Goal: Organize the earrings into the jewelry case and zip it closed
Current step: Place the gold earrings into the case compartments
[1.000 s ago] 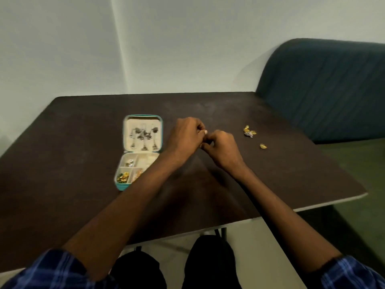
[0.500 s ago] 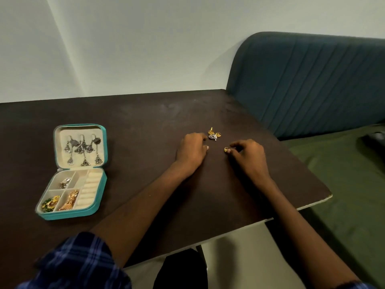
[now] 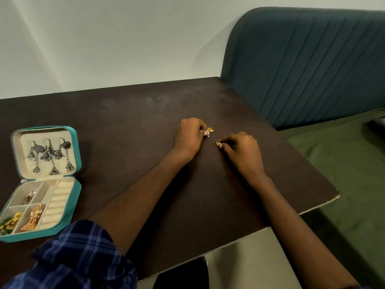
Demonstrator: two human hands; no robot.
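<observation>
Single head-worn view, forward and down over table [image 3: 145, 126].

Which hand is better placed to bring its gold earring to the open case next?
Probably the left hand. It pinches a gold earring and lies on the side of the open jewelry case. The right hand pinches the other earring, farther away.

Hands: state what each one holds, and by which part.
Left hand pinches a gold earring at its edge with the fingertips. Right hand pinches another gold earring likewise. Exact grip points too small to tell.
</observation>
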